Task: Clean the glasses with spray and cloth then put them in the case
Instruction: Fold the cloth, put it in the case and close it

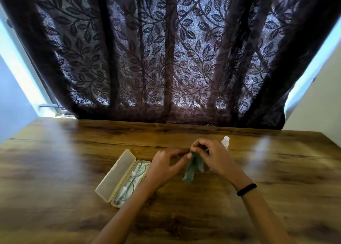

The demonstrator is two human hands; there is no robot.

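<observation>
While the glasses lie folded in the open case on the bench, the cleaning looks either finished or not yet begun; I cannot tell which, and the lid is not closed. From the head view, the left hand and right hand both pinch the top of the green cloth, grip clamped on it, hanging just right of the case. Behind the right hand stands the spray bottle.
</observation>
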